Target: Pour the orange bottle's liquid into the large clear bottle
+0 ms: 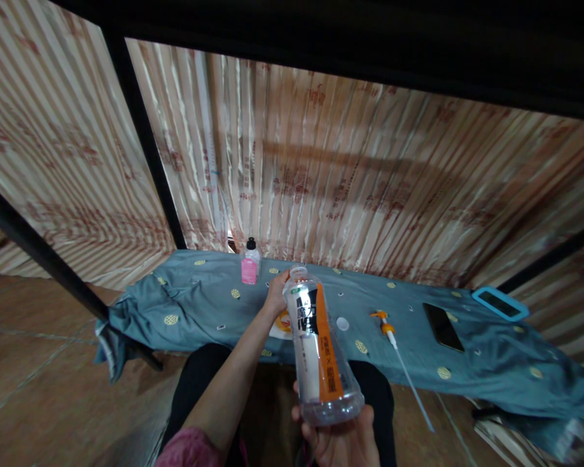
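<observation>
Clear plastic bottle with a black-and-orange label (pixel 318 350), nearly empty, tilted with its open neck pointing away from me over the near edge of the table. My right hand (pixel 343 438) grasps it from underneath, fingers wrapped around the base. My left hand (pixel 276 292) is up at the neck, fingertips closed on the rim; whether it pinches anything there I cannot tell.

Risks as I judge them:
- The bottle is uncapped. The little liquid at the bottom could run toward the mouth if I tip it further, and would wet the blue-grey patterned cloth (pixel 199 305).
- The grip is low and the bottle long; a slip at the base would drop it onto my lap or the tiled floor.
- The small white round cap (pixel 342 323) lies loose on the cloth just beyond the bottle; a nudge could roll it off.
- The orange-and-white pump head with its long dip tube (pixel 399 357) overhangs the near edge and could be knocked down.
- The black phone (pixel 442 327) lies further right, near any splash.
- The small pink-labelled bottle with a black cap (pixel 250 263) stands upright at the back, well apart.
</observation>
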The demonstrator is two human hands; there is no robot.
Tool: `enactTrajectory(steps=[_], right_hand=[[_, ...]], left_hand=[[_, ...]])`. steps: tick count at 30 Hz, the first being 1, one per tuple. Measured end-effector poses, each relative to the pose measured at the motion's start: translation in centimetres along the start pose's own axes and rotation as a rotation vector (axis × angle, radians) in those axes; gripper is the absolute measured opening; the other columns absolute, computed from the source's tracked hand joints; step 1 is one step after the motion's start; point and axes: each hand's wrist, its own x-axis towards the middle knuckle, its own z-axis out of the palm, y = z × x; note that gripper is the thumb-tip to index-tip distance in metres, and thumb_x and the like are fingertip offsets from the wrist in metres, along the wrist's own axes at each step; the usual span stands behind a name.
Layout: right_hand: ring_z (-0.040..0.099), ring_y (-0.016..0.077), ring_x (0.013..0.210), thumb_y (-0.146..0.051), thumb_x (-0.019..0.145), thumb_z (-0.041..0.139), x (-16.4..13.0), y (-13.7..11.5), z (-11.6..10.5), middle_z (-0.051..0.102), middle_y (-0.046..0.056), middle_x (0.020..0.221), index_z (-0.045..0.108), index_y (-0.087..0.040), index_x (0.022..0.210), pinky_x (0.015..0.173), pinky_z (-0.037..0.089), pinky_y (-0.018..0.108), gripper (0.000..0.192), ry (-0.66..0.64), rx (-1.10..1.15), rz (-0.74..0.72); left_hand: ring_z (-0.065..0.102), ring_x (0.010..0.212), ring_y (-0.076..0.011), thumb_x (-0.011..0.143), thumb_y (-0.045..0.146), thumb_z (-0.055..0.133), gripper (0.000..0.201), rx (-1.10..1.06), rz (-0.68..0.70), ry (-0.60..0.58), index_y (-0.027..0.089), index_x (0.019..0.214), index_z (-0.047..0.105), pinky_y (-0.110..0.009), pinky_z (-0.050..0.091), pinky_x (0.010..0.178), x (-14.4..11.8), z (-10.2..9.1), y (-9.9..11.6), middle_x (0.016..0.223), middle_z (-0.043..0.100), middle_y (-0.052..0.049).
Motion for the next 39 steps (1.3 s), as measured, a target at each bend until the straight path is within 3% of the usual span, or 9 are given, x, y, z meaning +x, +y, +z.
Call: enactTrajectory(steps=[8,24,39], right_hand=[[0.087,0.0259,0.089,-0.064,0.065,0.096,-0.02,0.16,-0.27,0.089,0.012,0.109,0.089,-0.026,0.101,0.074,0.068,0.022,0.053,0.006,-0.017,-0.018],[0.087,0.0253,0.087,-0.064,0.062,0.097,0.08,0.14,-0.21,0.089,0.011,0.108,0.089,-0.025,0.1,0.073,0.068,0.021,0.055,0.011,-0.015,-0.012],[0.087,0.0255,0.088,-0.064,0.062,0.097,0.06,0.27,-0.19,0.089,0.011,0.108,0.089,-0.025,0.101,0.074,0.068,0.022,0.056,0.013,-0.013,-0.01]], left_hand=[[0.075,0.089,-0.0227,0.082,0.025,0.072,0.013,-0.01,-0.01,-0.001,0.016,0.089,0.078,-0.029,0.06,0.081,-0.1,-0.23,0.2,0.092,0.084,-0.008],[0.077,0.095,-0.024,0.084,0.03,0.07,0.019,-0.019,0.025,-0.005,0.016,0.094,0.079,-0.031,0.061,0.088,0.02,0.0,0.0,0.102,0.085,-0.011],[0.075,0.091,-0.0247,0.083,0.026,0.071,0.014,0.019,-0.004,0.004,0.016,0.09,0.078,-0.033,0.062,0.085,0.0,-0.13,0.33,0.094,0.084,-0.009]])
